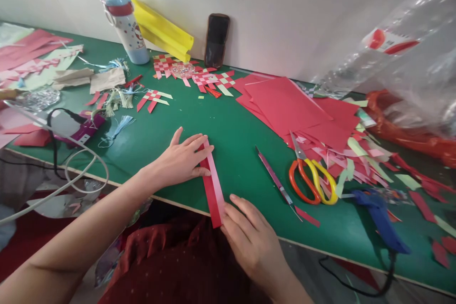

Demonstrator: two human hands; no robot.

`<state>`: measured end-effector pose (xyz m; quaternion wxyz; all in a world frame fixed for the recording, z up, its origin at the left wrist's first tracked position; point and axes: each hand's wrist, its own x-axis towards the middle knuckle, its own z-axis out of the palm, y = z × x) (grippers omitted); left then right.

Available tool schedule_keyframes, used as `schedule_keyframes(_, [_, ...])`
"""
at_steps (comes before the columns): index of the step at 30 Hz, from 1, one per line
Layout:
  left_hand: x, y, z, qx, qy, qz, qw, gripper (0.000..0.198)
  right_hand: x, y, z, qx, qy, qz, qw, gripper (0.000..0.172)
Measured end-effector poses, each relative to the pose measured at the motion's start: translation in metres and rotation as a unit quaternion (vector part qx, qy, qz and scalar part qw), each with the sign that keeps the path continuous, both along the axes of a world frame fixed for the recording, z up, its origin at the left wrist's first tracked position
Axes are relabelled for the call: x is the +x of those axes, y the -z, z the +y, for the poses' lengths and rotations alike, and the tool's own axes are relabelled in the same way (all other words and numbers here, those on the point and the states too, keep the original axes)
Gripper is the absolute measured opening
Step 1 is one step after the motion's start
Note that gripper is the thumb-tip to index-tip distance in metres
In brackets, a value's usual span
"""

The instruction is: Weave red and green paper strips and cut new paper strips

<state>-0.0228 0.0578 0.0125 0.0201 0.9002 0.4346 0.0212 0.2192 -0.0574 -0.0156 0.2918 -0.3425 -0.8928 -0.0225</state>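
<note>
A folded red paper strip [213, 190], with a pink face along its right side, lies near the front edge of the green table. My left hand [183, 157] grips its far end, fingers over the top and thumb on the left side. At the near end, my right hand [249, 235] pinches the right edge; its thumb is mostly hidden. To the right lie a purple craft knife [274, 175] and scissors [309, 175] with orange and yellow handles. Beyond my left hand is a small woven paper piece [154, 99].
Red paper sheets [288, 104] and scraps are piled at right, near a blue glue gun [381, 216]. A bottle [126, 28], yellow paper [160, 28] and a phone [216, 40] stand by the wall. Tassels [119, 128] and a white cable [85, 171] lie left.
</note>
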Motion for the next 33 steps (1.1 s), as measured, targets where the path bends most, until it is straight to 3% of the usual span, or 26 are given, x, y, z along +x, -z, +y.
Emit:
schedule_keyframes(5, [0.002, -0.001, 0.002, -0.004, -0.022, -0.024, 0.999, 0.084, 0.002, 0.001, 0.001, -0.016, -0.011, -0.009, 1.000, 0.027])
schedule_keyframes(9, [0.008, -0.008, -0.017, 0.050, -0.023, -0.052, 0.997, 0.061, 0.002, -0.001, 0.002, -0.024, -0.014, -0.003, 1.000, 0.028])
schedule_keyframes(11, [0.011, -0.007, -0.038, 0.064, 0.016, -0.077, 0.995, 0.046, 0.002, -0.001, 0.003, -0.029, -0.013, 0.004, 0.999, 0.028])
schedule_keyframes(13, [0.014, -0.003, -0.060, 0.039, 0.097, -0.102, 0.989, 0.042, 0.001, 0.000, 0.003, -0.029, -0.012, 0.009, 0.999, 0.027])
schedule_keyframes(15, [0.014, 0.004, -0.079, 0.024, 0.137, -0.105, 0.985, 0.047, 0.000, 0.000, 0.002, -0.028, -0.009, 0.009, 1.000, 0.026])
schedule_keyframes(21, [0.012, 0.024, -0.096, 0.042, 0.130, -0.086, 0.987, 0.062, 0.003, -0.014, 0.003, -0.066, 0.002, 0.023, 0.998, 0.020])
schedule_keyframes(23, [0.011, 0.027, -0.095, 0.048, 0.127, -0.085, 0.987, 0.060, 0.012, -0.021, 0.010, -0.057, 0.042, 0.052, 0.996, 0.022])
schedule_keyframes(28, [0.015, 0.026, -0.087, 0.044, 0.119, -0.081, 0.989, 0.061, 0.042, -0.025, 0.042, 0.024, 0.267, -0.006, 0.963, 0.025])
schedule_keyframes(33, [0.019, 0.020, -0.075, 0.046, 0.079, -0.063, 0.994, 0.066, 0.053, -0.012, 0.065, -0.011, 0.318, -0.101, 0.943, 0.028])
